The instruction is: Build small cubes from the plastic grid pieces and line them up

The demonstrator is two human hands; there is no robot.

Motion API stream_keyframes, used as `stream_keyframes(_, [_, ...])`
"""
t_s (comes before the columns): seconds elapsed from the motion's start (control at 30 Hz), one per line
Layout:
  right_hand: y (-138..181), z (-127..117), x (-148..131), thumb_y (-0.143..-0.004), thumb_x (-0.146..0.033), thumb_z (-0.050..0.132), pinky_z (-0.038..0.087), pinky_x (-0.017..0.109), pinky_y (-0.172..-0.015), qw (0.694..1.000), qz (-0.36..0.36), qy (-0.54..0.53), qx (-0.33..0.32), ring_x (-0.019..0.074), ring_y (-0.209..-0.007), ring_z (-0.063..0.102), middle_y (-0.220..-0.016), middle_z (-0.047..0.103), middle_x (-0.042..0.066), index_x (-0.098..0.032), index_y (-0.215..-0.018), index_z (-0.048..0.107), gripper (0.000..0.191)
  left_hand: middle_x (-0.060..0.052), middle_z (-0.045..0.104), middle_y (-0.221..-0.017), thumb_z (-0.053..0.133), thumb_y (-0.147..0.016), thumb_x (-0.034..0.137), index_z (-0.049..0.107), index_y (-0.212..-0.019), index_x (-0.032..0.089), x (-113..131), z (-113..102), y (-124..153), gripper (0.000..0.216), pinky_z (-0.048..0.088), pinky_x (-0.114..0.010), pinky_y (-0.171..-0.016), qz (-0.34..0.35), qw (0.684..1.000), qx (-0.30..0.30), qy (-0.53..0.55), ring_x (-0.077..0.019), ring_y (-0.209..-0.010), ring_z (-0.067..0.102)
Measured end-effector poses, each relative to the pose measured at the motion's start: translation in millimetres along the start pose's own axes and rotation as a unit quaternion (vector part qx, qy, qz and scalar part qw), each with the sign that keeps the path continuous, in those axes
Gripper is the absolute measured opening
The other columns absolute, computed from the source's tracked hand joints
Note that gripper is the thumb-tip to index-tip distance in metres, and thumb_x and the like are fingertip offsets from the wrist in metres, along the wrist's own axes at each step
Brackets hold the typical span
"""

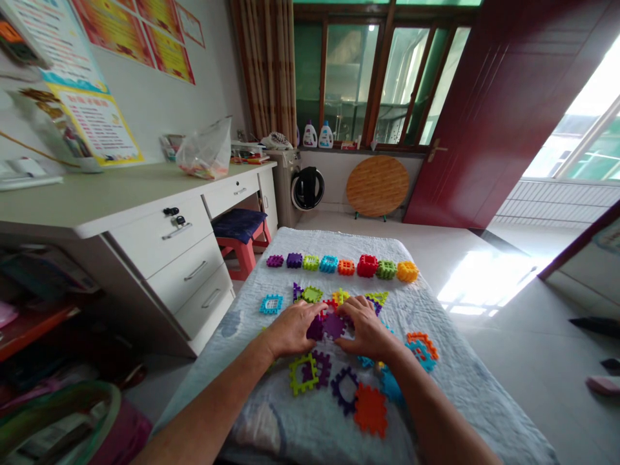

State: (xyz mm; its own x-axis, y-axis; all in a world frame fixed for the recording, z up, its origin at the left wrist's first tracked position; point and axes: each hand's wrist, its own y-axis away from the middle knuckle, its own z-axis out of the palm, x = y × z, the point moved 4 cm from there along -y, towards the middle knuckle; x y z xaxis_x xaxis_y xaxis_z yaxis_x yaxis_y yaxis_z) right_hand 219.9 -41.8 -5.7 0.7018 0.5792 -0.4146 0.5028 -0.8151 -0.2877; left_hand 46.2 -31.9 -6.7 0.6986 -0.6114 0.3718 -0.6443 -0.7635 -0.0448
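Two purple interlocking plastic tiles (334, 326) are between my hands at the middle of the cloth-covered table. My left hand (296, 328) grips the left purple tile, thumb near and fingers on the far side. My right hand (364, 328) holds the right purple tile in the same way. The two tiles sit side by side, touching or nearly so; I cannot tell if they are joined. Close to me lie a lime frame tile (304, 374), a dark purple frame tile (345, 390) and an orange tile (371, 411). Several more tiles are partly hidden behind my hands.
Along the table's far side stands a row of block stacks, including a red one (368, 265) and a yellow one (407, 272). A blue window tile (271, 304) lies left. A white desk (179, 245) and a stool (241, 229) stand left; a washing machine (285, 187) is behind.
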Motion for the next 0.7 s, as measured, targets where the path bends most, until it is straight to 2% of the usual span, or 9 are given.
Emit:
stream_keyframes(0.13, [-1, -1, 0, -0.065, -0.027, 0.070, 0.035, 0.037, -0.083, 0.999, -0.009, -0.023, 0.036, 0.0220, -0.092, 0.045, -0.093, 0.056, 0.004, -0.021, -0.101, 0.057, 0.039, -0.012, 0.040, -0.143, 0.072, -0.062, 0.024, 0.023, -0.142, 0.021, -1, 6, -3, 0.094, 0.028, -0.040, -0.109, 0.026, 0.998, 0.017, 0.054, -0.0266, -0.129, 0.039])
stream_keyframes(0.27, [-3, 4, -6, -0.066, -0.025, 0.068, 0.036, 0.038, -0.086, 0.998, -0.025, -0.027, 0.042, 0.0234, -0.096, 0.046, -0.099, 0.057, 0.005, -0.023, -0.108, 0.057, 0.044, -0.013, 0.031, -0.148, 0.074, -0.063, 0.027, 0.015, -0.145, 0.021, -5, 5, 1, 0.101, 0.024, -0.042, -0.112, 0.026, 0.994, 0.040, 0.095, -0.0267, -0.136, 0.029])
stream_keyframes(0.4, [-8, 13, -16, -0.065, -0.024, 0.069, 0.036, 0.040, -0.089, 0.997, -0.059, -0.038, 0.042, 0.0245, -0.099, 0.046, -0.108, 0.057, 0.006, -0.023, -0.121, 0.052, 0.059, -0.013, 0.035, -0.145, 0.076, -0.060, 0.029, 0.024, -0.143, 0.021, -7, -2, 5, 0.098, 0.024, -0.043, -0.112, 0.009, 0.996, 0.039, 0.085, -0.0284, -0.133, 0.032])
stream_keyframes(0.5, [-9, 14, -18, -0.067, -0.024, 0.068, 0.035, 0.042, -0.092, 0.995, -0.076, -0.051, 0.048, 0.0255, -0.104, 0.045, -0.116, 0.057, 0.007, -0.022, -0.128, 0.047, 0.065, -0.011, 0.044, -0.139, 0.076, -0.059, 0.030, 0.029, -0.141, 0.022, -6, -4, 5, 0.095, 0.030, -0.043, -0.108, 0.002, 0.997, 0.033, 0.066, -0.0283, -0.126, 0.041])
stream_keyframes(0.6, [-8, 10, -12, -0.071, -0.023, 0.065, 0.034, 0.041, -0.092, 0.995, -0.054, -0.048, 0.063, 0.0258, -0.106, 0.045, -0.115, 0.057, 0.007, -0.023, -0.124, 0.051, 0.055, -0.010, 0.049, -0.135, 0.076, -0.060, 0.033, 0.030, -0.140, 0.023, -5, -2, 2, 0.092, 0.034, -0.041, -0.104, -0.004, 0.999, 0.024, 0.040, -0.0274, -0.121, 0.046])
stream_keyframes(0.7, [-5, 6, -2, -0.073, -0.016, 0.059, 0.034, 0.040, -0.089, 0.996, -0.022, -0.030, 0.084, 0.0244, -0.102, 0.045, -0.107, 0.061, 0.006, -0.023, -0.111, 0.058, 0.039, -0.009, 0.049, -0.136, 0.074, -0.062, 0.034, 0.031, -0.139, 0.023, -3, 1, 0, 0.089, 0.034, -0.039, -0.104, -0.006, 1.000, 0.016, 0.005, -0.0273, -0.121, 0.047])
